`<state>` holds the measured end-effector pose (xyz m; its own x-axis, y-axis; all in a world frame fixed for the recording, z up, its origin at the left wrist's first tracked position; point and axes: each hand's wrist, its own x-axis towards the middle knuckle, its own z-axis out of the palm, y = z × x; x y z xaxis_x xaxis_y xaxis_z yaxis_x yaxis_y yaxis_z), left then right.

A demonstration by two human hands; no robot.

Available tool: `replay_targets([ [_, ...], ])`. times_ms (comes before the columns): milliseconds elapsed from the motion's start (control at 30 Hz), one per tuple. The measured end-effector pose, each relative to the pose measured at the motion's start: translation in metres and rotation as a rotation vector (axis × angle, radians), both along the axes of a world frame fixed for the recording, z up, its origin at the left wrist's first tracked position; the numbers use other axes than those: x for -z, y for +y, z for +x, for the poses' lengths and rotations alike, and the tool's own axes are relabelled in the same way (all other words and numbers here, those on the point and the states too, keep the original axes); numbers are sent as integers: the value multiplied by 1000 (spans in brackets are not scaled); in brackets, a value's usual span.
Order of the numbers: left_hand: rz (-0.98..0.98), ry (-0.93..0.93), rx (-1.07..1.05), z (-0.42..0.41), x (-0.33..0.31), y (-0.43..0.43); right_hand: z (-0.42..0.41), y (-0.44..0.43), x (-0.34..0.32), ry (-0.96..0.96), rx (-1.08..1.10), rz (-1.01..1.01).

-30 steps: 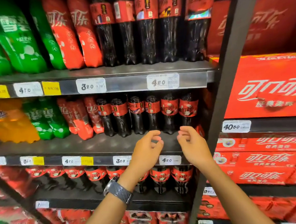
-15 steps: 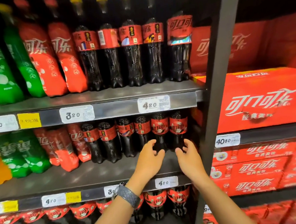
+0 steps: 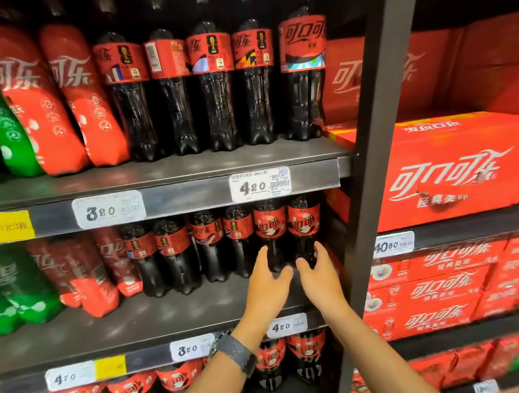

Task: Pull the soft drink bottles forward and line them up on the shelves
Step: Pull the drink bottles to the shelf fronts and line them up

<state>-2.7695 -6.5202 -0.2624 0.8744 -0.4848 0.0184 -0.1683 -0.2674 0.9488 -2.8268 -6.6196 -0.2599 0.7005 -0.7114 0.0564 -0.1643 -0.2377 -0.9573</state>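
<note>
Bottles (image 3: 288,240) — between open hands (untouched)

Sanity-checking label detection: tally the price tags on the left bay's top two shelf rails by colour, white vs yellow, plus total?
White tags: 5, namely 3.20 and 4.20 on the upper rail; 4.70, 3.20 and 4.20 on the lower rail.
Yellow tags: 2, one on the upper rail, one on the lower rail.
Total: 7
</note>
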Motion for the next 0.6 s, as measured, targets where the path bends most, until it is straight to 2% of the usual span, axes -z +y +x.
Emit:
replay_targets([
  [433, -22, 79, -7, 4, 1, 0, 6, -9, 2, 2, -2, 40],
  [600, -26, 15, -33, 8, -3, 10, 11, 2, 1, -31, 74, -77],
])
